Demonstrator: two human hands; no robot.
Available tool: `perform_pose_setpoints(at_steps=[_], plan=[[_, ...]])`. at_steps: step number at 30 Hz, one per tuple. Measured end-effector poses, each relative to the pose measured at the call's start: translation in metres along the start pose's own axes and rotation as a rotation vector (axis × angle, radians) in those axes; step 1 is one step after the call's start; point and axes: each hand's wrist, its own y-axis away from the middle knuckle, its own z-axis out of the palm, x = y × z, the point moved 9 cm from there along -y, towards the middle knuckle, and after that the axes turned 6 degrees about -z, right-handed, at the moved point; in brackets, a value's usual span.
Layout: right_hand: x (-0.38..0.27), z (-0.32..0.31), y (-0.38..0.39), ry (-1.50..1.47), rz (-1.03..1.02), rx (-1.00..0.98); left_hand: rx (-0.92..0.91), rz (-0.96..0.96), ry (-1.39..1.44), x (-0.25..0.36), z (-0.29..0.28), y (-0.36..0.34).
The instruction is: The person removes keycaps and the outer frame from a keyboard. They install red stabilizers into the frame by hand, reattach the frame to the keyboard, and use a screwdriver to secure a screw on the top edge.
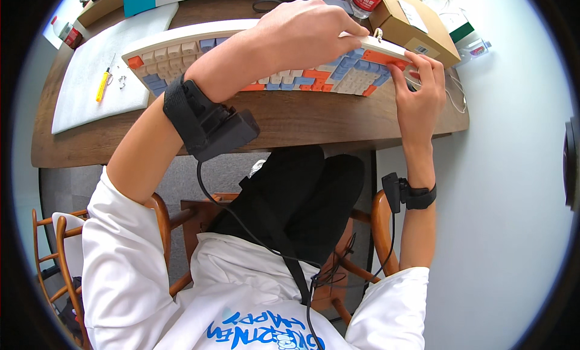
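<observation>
A white keyboard (266, 84) with cream, blue and orange keys is tilted up on its long edge, its keys toward me. My left hand (305, 35) reaches across its top edge, with thumb and forefinger closed at the rim near the right end. Just beside those fingertips, a small shiny metal piece (378, 33) stands at the edge; I cannot make out what it is. At the keyboard's right corner, my right hand (422, 87) grips with the thumb on the key side and the fingers over the edge.
On the left, a white foam sheet (75, 108) carries a yellow-handled screwdriver (101, 87) and small metal bits (122, 81). A cardboard box (402, 20) and a bottle (366, 2) stand behind the keyboard. Another bottle (67, 33) is far left. A white cable (457, 96) lies at the right.
</observation>
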Motion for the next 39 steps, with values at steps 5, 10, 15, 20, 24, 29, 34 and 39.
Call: perform_pose_setpoints(at_steps=[5,10,15,20,24,29,34,39], plan=[[0.005,0.003,0.007,0.073,0.075,-0.007,-0.013,0.006,-0.018,-0.002,0.003,-0.002],[-0.003,0.007,0.008,0.118,0.026,0.045,-0.010,-0.010,-0.001,-0.008,0.007,-0.005],[-0.004,0.006,0.008,0.087,-0.036,0.050,0.001,0.022,-0.041,-0.003,0.005,0.000],[-0.009,0.001,0.007,0.100,-0.086,0.014,0.021,0.049,-0.037,-0.003,0.010,-0.002],[-0.020,-0.004,0.006,0.157,-0.172,-0.033,0.088,0.077,-0.080,0.002,0.009,-0.003],[-0.007,-0.013,0.033,-0.013,-0.038,-0.114,0.017,-0.020,-0.115,-0.036,0.014,-0.001],[0.050,0.017,0.075,-0.079,0.216,-0.219,0.023,-0.083,0.129,-0.049,0.045,0.039],[0.074,0.051,0.085,-0.115,0.258,-0.268,-0.169,-0.192,0.148,-0.049,0.044,0.033]])
